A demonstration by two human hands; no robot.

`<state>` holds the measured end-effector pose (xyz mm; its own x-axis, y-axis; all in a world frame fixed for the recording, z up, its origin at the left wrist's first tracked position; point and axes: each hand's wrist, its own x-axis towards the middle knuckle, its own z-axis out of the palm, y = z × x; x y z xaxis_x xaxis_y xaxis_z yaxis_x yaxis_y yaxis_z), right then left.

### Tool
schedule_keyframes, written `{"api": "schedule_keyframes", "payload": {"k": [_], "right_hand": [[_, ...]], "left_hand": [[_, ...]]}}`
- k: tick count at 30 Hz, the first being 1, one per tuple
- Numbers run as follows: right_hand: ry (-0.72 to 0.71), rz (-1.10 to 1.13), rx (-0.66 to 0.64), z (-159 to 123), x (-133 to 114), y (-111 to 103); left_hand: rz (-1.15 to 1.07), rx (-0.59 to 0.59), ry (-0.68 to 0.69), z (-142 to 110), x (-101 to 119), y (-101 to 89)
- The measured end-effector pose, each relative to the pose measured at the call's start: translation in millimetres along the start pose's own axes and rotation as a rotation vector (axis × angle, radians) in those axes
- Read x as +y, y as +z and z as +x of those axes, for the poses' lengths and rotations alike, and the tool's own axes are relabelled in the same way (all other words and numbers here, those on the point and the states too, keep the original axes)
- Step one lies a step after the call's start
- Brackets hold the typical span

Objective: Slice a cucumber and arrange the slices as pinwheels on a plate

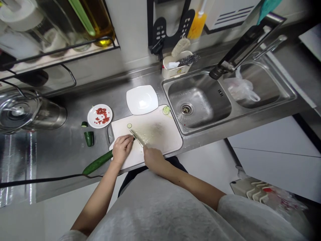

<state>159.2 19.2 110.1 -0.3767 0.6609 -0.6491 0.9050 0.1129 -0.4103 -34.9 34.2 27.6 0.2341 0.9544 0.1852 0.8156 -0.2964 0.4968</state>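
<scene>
A long green cucumber (98,162) lies slantwise, its near end past the left edge of the white cutting board (165,139). My left hand (121,149) is closed over its other end, fingers bent beside the blade. In my right hand (153,157) is the handle of a kitchen knife (137,138), whose blade stands at the cucumber's cut end. One round cucumber slice (129,126) rests just beyond the knife tip. Several more slices (166,109) are heaped at the board's far right corner.
Behind the board sits a white square plate (142,100). A small plate (94,117) with red bits and cucumber pieces (88,138) are to the left. A steel sink (200,100) adjoins the board's right side. A dark cord (50,179) crosses the counter's front left.
</scene>
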Motion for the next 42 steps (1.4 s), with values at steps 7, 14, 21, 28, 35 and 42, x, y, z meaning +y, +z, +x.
{"api": "schedule_keyframes", "payload": {"k": [7, 14, 21, 28, 35, 42], "right_hand": [[-0.005, -0.001, -0.007, 3, 1, 1], [0.021, 0.009, 0.027, 8, 0, 10], [0.047, -0.071, 0.06, -2, 9, 5], [0.026, -0.247, 0.225, -23, 32, -10], [-0.064, -0.365, 0.257, -27, 55, -15], [-0.079, -0.396, 0.242, -33, 62, -14]], "left_hand": [[0.023, 0.006, 0.01, 1, 0, 0.7], [0.014, -0.001, 0.007, 0, -2, 1.5], [-0.033, 0.021, -0.054, 1, 3, -1.7], [-0.19, 0.205, -0.241, 20, 12, -18.5], [-0.129, -0.106, -0.116, 45, 23, -27.6], [-0.289, -0.175, -0.144, 52, 27, -6.7]]}}
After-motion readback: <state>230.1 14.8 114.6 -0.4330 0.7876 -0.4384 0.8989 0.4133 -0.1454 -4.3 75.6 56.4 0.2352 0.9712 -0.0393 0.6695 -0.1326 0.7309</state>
